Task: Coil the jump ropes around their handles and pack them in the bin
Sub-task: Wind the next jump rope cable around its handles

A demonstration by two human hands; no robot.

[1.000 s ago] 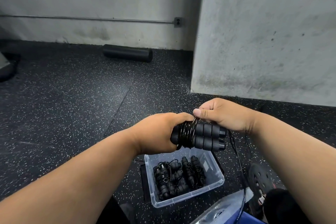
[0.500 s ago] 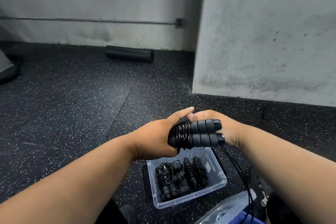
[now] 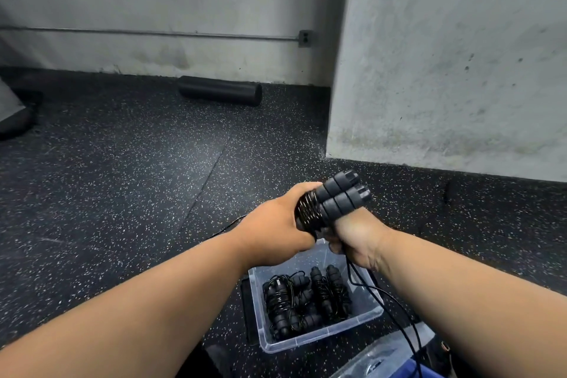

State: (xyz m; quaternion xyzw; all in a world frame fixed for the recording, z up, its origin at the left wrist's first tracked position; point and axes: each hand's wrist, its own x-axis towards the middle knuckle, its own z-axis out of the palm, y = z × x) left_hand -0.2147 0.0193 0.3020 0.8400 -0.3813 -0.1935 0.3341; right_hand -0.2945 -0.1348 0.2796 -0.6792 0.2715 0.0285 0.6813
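The right hand (image 3: 352,236) has swung from above the paired handles (image 3: 334,199) to beneath them, fingers curled round the loose rope (image 3: 383,291). Left hand (image 3: 276,224) fingers grip the coiled end. Another wrap is forming; the clear bin (image 3: 362,319) waits below.

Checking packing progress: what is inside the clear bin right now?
The clear bin holds coiled black jump ropes, handles wrapped in cord, piled toward its left. Part of the bottom shows bare. An exact count is unclear; the left forearm hides nothing inside.
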